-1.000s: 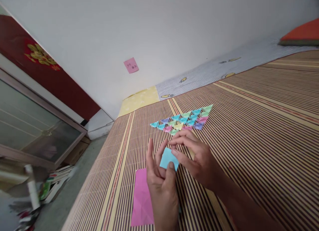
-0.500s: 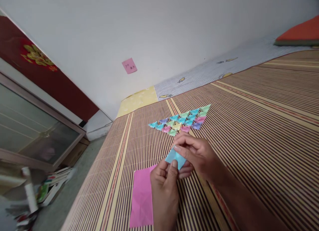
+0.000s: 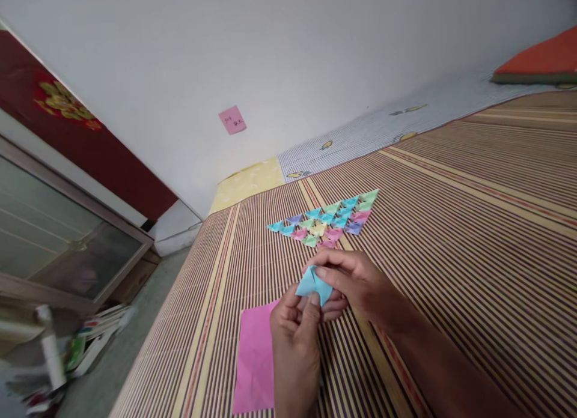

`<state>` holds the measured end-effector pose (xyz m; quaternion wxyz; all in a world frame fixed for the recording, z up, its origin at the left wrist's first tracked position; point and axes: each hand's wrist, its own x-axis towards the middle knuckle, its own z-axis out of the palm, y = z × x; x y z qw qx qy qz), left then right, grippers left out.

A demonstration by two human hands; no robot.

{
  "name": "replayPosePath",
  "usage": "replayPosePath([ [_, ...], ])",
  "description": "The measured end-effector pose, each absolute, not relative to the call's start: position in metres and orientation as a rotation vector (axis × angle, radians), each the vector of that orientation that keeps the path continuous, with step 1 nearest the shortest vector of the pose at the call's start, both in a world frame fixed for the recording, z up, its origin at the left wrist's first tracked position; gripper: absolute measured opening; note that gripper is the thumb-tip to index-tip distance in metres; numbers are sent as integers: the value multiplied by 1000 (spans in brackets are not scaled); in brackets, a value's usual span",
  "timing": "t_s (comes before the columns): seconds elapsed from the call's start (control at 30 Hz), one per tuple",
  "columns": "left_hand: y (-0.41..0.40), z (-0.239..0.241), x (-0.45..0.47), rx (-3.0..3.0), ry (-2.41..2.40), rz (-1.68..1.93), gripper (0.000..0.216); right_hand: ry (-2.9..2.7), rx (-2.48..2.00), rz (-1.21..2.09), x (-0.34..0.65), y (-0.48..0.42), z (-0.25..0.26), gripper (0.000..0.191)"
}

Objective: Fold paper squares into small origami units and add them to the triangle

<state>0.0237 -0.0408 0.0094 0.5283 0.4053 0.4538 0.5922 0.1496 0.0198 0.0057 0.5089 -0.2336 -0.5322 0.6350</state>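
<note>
Between my two hands is a small piece of folded light-blue paper (image 3: 312,282), with creases and a flap showing on its near face. My left hand (image 3: 298,334) pinches its lower edge, thumb on top. From the right, my right hand (image 3: 349,280) grips the upper right side with thumb and fingers. Beneath my left wrist lies a pink paper sheet (image 3: 255,358), partly covered by that hand. Just beyond my hands, several small folded paper pieces (image 3: 319,228) in blue, green, pink, yellow and purple sit in a triangular layout.
A striped bamboo mat (image 3: 442,226) covers the bed surface. Along its far side runs a patterned cloth (image 3: 342,143) against the wall, where a pink note (image 3: 232,120) is stuck. An orange cushion (image 3: 541,54) rests at the far right. Cluttered items (image 3: 90,340) stand on the floor at left.
The light-blue paper's upper part now shows a pointed flap and a dark fold line that were less visible before. Both hands keep their hold, and the view has shifted slightly.
</note>
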Motion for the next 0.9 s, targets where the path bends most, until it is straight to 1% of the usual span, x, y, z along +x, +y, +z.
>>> replayPosePath([
  [0.17, -42, 11, 25, 1023, 1146, 1378, 25, -1274, -573, 1526, 149, 20, 4, 14],
  [0.27, -42, 12, 25, 1029, 1243, 1293, 21, -1379, -612, 1328, 150, 21, 4, 12],
  [0.33, -42, 11, 24, 1001, 1323, 1272, 20, -1472, -623, 1167, 150, 21, 5, 15],
  [0.47, -39, 6, 22, 926, 1317, 1414, 15, -1592, -647, 1007, 149, 20, 9, 22],
  [0.57, -38, 5, 23, 840, 1217, 1501, 21, -1614, -652, 970, 147, 19, 10, 24],
  [0.73, -39, 9, 25, 836, 1176, 1522, 40, -1619, -633, 956, 147, 19, 13, 24],
  [0.9, -37, 9, 24, 852, 1137, 1495, 36, -1546, -678, 962, 148, 17, 12, 14],
])
